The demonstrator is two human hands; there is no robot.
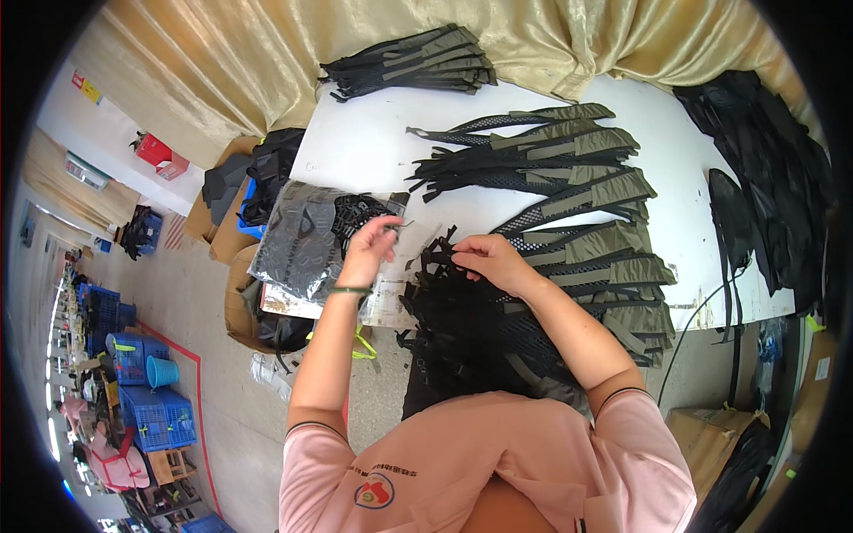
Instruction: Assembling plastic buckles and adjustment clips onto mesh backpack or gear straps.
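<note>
My left hand (371,246) is raised over the corner of a clear plastic bag (298,235) with dark printed pieces inside. Its fingers are curled together, and something thin and dark shows at their tips, too small to name. With fingers pinched, my right hand (489,260) grips the end of a black strap (442,258) in the bunch at the table's front. Rows of shoulder straps in black mesh and olive fabric (613,235) fan out to its right. Black straps in front of my body (462,346) overhang the table edge.
Another strap pile (409,62) lies at the back of the white table (355,133), before a gold curtain (569,44). Black pieces (755,151) are heaped at the right. Cardboard boxes (242,298) stand left of the table; blue crates (158,413) are on the floor farther left.
</note>
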